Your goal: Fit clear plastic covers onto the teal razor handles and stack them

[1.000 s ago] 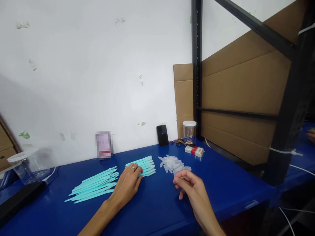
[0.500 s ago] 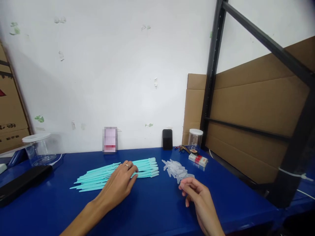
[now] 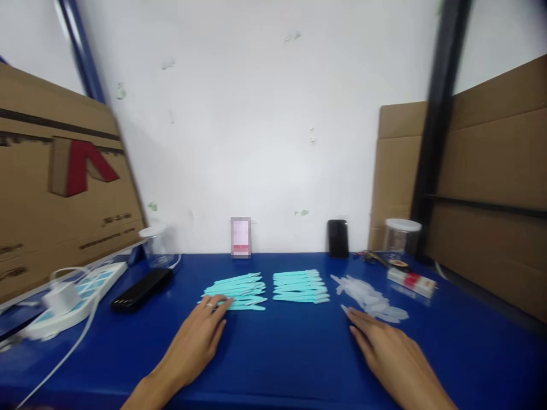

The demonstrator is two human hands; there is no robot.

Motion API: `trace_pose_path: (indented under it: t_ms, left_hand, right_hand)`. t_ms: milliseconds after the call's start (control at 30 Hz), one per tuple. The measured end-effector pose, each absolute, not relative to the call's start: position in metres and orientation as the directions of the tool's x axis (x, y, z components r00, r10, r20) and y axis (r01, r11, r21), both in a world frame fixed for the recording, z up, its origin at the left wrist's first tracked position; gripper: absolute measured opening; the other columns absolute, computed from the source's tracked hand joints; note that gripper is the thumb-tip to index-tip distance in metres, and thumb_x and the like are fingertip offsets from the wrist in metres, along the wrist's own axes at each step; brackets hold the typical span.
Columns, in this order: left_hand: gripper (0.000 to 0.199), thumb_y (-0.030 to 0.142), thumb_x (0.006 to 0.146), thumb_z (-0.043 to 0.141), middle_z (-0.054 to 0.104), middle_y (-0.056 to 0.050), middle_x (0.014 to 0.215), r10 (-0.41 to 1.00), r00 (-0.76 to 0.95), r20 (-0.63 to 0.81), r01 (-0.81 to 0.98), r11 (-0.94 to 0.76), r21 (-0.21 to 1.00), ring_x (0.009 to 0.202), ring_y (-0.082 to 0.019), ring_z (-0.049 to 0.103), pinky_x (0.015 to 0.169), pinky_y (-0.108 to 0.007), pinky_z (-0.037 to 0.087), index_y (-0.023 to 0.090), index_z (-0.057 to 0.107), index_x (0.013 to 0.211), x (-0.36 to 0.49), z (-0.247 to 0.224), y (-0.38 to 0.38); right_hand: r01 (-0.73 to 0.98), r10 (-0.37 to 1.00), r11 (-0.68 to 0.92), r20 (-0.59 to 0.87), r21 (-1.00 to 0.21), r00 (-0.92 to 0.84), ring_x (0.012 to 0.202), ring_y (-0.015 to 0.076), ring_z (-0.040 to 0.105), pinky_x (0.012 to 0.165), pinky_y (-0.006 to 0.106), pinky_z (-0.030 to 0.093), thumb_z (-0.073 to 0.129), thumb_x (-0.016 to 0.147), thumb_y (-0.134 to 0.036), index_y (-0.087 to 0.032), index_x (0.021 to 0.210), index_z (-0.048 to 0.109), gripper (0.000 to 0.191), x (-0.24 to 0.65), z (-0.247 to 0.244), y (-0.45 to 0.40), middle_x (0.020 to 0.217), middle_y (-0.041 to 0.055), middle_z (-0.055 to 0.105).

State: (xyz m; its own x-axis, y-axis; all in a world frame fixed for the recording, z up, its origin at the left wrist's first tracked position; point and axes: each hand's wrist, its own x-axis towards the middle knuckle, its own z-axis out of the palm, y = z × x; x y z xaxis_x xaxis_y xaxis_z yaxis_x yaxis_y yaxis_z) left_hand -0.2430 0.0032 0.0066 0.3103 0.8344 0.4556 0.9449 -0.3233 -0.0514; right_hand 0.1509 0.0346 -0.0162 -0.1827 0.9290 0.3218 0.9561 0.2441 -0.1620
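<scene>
My left hand [image 3: 200, 330] lies palm down with fingers stretched, its fingertips on the near side of the left bunch of slim turquoise sticks [image 3: 243, 285], which look like eyebrow razors. A second, more even row of turquoise razors [image 3: 299, 286] sits to the right, wider heads pointing right. My right hand [image 3: 384, 347] rests low over the table, fingers extended and thumb apart. Its fingertips touch one small translucent cap [image 3: 344, 309], apart from the loose heap of translucent caps [image 3: 371, 299] just beyond.
Along the wall stand a pale pixelated card [image 3: 240, 238], a black phone-like object [image 3: 338, 238] and clear jars with white lids [image 3: 403, 226]. A red-and-white box [image 3: 412, 282] lies right. Left are a black power bank [image 3: 142, 289] and a white power strip [image 3: 100, 285] with cables.
The view has turned left, bringing the power strip into sight. My left hand has drawn back toward the near left, uncovering a gap between the razor bunches. My right fingers have straightened from a pinch.
</scene>
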Motion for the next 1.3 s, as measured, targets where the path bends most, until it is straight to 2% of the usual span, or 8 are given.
trace_pose_path:
  t_ms: [167, 333, 500, 733, 900, 1033, 1133, 1300]
  left_hand:
    - [0.039, 0.021, 0.1, 0.038, 0.055, -0.005, 0.133, 0.872, 0.297, 0.388, 0.95, -0.31, -0.032, 0.121, -0.026, 0.051, 0.105, -0.05, 0.046, 0.031, 0.054, 0.134, -0.229, 0.018, -0.004]
    - [0.037, 0.022, 0.1, 0.04, 0.058, -0.006, 0.128, 0.86, 0.309, 0.405, 0.943, -0.331, -0.017, 0.117, -0.025, 0.053, 0.101, -0.047, 0.048, 0.03, 0.057, 0.132, -0.23, 0.021, -0.006]
    - [0.035, 0.022, 0.098, 0.041, 0.06, -0.005, 0.125, 0.841, 0.345, 0.417, 0.926, -0.378, -0.003, 0.113, -0.024, 0.057, 0.098, -0.041, 0.051, 0.032, 0.061, 0.125, -0.231, 0.026, -0.006]
    - [0.021, 0.025, 0.099, 0.042, 0.065, -0.003, 0.106, 0.85, 0.439, 0.291, 0.872, -0.481, 0.091, 0.099, -0.02, 0.06, 0.096, -0.035, 0.049, 0.026, 0.062, 0.102, -0.216, 0.043, -0.011]
    - [0.022, 0.022, 0.099, 0.039, 0.063, -0.001, 0.09, 0.845, 0.51, 0.163, 0.831, -0.532, 0.163, 0.088, -0.018, 0.059, 0.084, -0.03, 0.048, 0.024, 0.056, 0.086, -0.175, 0.052, -0.003]
    - [0.02, 0.01, 0.091, 0.042, 0.061, -0.002, 0.097, 0.808, 0.566, 0.162, 0.786, -0.588, 0.192, 0.089, -0.019, 0.057, 0.077, -0.03, 0.046, 0.025, 0.054, 0.097, -0.132, 0.047, 0.013]
    - [0.037, 0.001, 0.08, 0.045, 0.06, -0.002, 0.101, 0.789, 0.594, 0.159, 0.757, -0.615, 0.221, 0.091, -0.019, 0.056, 0.077, -0.03, 0.045, 0.026, 0.053, 0.106, -0.106, 0.043, 0.027]
    - [0.019, 0.011, 0.087, 0.047, 0.058, -0.003, 0.098, 0.749, 0.629, 0.211, 0.714, -0.663, 0.226, 0.093, -0.021, 0.054, 0.08, -0.033, 0.044, 0.024, 0.057, 0.095, -0.081, 0.032, 0.04]
  right_hand:
    - [0.932, 0.889, 0.302, 0.411, -0.199, -0.201, 0.106, 0.0266, 0.07, 0.074, 0.034, 0.063, 0.037, 0.094, -0.044, -0.03, 0.124, 0.068, 0.045, 0.178, -0.04, 0.035, 0.123, 0.0008, 0.07]
    - [0.941, 0.847, 0.29, 0.504, -0.176, -0.167, 0.089, 0.0275, 0.075, 0.058, 0.034, 0.063, 0.033, 0.095, -0.042, -0.023, 0.122, 0.07, 0.05, 0.177, -0.038, 0.03, 0.145, 0.0049, 0.052]
    - [0.874, 0.808, 0.411, 0.548, -0.258, -0.217, 0.106, 0.0279, 0.07, 0.079, 0.035, 0.061, 0.042, 0.095, -0.039, -0.031, 0.115, 0.072, 0.038, 0.166, -0.029, 0.017, 0.137, 0.0026, 0.061]
    - [0.768, 0.879, 0.39, 0.454, -0.509, -0.145, 0.073, 0.0216, 0.067, 0.062, 0.03, 0.049, 0.047, 0.092, -0.03, -0.028, 0.081, 0.063, 0.02, 0.164, -0.015, 0.011, 0.09, 0.004, 0.07]
    - [0.709, 0.937, 0.301, 0.337, -0.638, -0.094, 0.073, 0.0199, 0.063, 0.063, 0.028, 0.044, 0.052, 0.086, -0.021, -0.029, 0.094, 0.061, 0.015, 0.165, -0.009, 0.013, 0.09, 0.0006, 0.067]
    - [0.658, 0.952, 0.276, 0.295, -0.701, -0.085, 0.076, 0.0188, 0.062, 0.067, 0.028, 0.044, 0.053, 0.082, -0.017, -0.031, 0.103, 0.066, 0.028, 0.168, -0.01, 0.017, 0.091, -0.0004, 0.067]
    - [0.657, 0.955, 0.271, 0.283, -0.703, -0.092, 0.077, 0.0183, 0.062, 0.068, 0.028, 0.044, 0.053, 0.081, -0.016, -0.03, 0.092, 0.071, 0.025, 0.169, -0.007, 0.018, 0.088, -0.0003, 0.066]
    - [0.715, 0.953, 0.257, 0.292, -0.65, -0.077, 0.077, 0.0195, 0.062, 0.068, 0.029, 0.043, 0.054, 0.084, -0.021, -0.028, 0.093, 0.072, 0.021, 0.165, -0.002, 0.014, 0.084, 0.0013, 0.064]
